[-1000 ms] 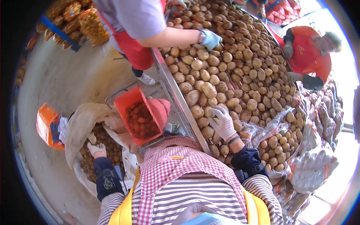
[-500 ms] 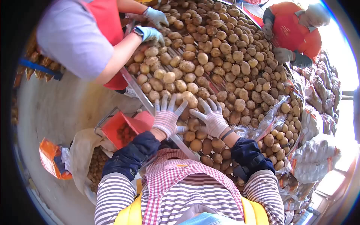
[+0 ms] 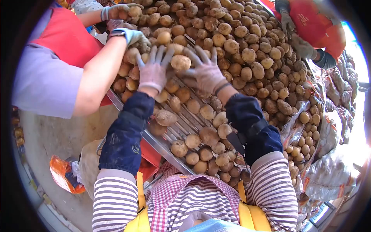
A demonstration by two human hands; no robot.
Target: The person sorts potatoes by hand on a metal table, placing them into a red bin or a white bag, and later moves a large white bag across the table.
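Note:
Both my hands wear knitted work gloves and reach far out over a sorting table heaped with potatoes (image 3: 239, 58). My left hand (image 3: 154, 69) lies flat with fingers spread on the pile. My right hand (image 3: 205, 71) is spread the same way beside it. One pale potato (image 3: 180, 62) sits between the two hands, touched by the fingertips of both. Neither hand is closed around anything. Dark sleeve covers run up both my forearms.
A person in a red apron and blue gloves (image 3: 129, 35) works the pile at the left. Another person in red (image 3: 309, 23) stands at the far right. Metal table rail (image 3: 154, 141) runs below my arms. Orange bag (image 3: 65, 174) on the floor, filled sacks (image 3: 332, 131) at right.
Both my hands have stretched farther out across the potatoes, away from my body. A second ago my left hand was down at a sack on the floor; the view has tilted forward.

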